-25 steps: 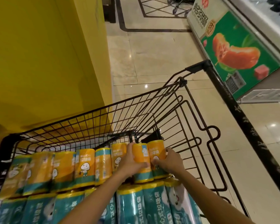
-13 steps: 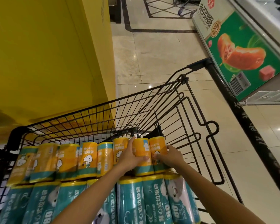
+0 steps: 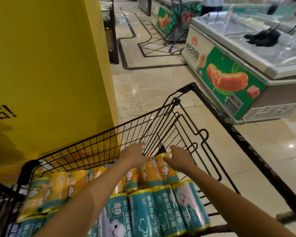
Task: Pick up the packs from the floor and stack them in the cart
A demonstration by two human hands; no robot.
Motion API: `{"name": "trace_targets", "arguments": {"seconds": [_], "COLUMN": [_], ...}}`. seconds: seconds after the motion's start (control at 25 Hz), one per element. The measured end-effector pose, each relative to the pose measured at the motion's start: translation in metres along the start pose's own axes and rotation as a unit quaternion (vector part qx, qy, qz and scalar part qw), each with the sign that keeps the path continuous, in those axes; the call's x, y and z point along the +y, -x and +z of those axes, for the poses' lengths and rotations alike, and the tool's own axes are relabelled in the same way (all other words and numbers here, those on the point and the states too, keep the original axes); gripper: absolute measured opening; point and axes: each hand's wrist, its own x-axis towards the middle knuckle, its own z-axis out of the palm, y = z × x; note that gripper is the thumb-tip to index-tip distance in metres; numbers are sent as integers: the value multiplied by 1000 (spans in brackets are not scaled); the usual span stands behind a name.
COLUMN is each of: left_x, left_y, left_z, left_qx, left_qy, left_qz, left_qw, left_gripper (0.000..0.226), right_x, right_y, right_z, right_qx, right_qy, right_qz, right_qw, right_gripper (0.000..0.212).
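Orange packs (image 3: 150, 170) lined up across the far end of a black wire cart (image 3: 143, 117), both hands spread over them.

Left hand (image 3: 133, 155) open, fingers straight and pointing ahead, palm lying on the tops of the orange packs near the right end of the row, gripping nothing. Right hand (image 3: 179, 159) likewise open, fingers stretched forward, thumb touching the top of the last pack in the row; contact under the palm impossible to tell. Nearer the camera, teal packs (image 3: 161, 207) laid lengthwise, butting against the orange ones at the cart's near end. Thick black handle bar (image 3: 237, 134) running down the cart's right side. Yellow wall (image 3: 50, 65) just beside the cart on the left, pale tiled floor (image 3: 152, 86) ahead. Chest freezer (image 3: 246, 53) with a sausage picture on its side well apart to the right, a second cart (image 3: 176, 31) parked beyond it.
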Motion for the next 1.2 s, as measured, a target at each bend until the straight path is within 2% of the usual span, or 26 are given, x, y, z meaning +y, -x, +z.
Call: {"name": "trace_targets", "arguments": {"seconds": [0.2,0.4,0.56,0.72,0.88,1.08,1.2], "left_x": [33,91,152,215,271,330,356], "left_y": [21,63,117,187,269,404,494], "left_z": [-46,-65,-53,-16,43,135,198], "left_qx": [27,68,81,80,43,22,-19], "left_qy": [-185,-239,-263,-236,-258,-276,-266], "left_qz": [140,292,400,520,594,689,733], "left_qw": [972,923,874,817,761,670,626], "left_gripper": [76,76,75,75,78,79,80], "right_x": [-12,-4,21,59,95,135,153], "right_y": [47,130,212,313,425,590,695], "right_z": [-35,-63,-75,-70,-45,6,46], "right_qx": [99,217,272,319,330,342,339], "right_qy": [52,78,83,66,58,24,-1], "right_qz": [42,133,221,321,422,541,607], "right_qw": [993,964,933,889,842,768,718], "right_gripper": [63,65,66,66,62,62,65]}}
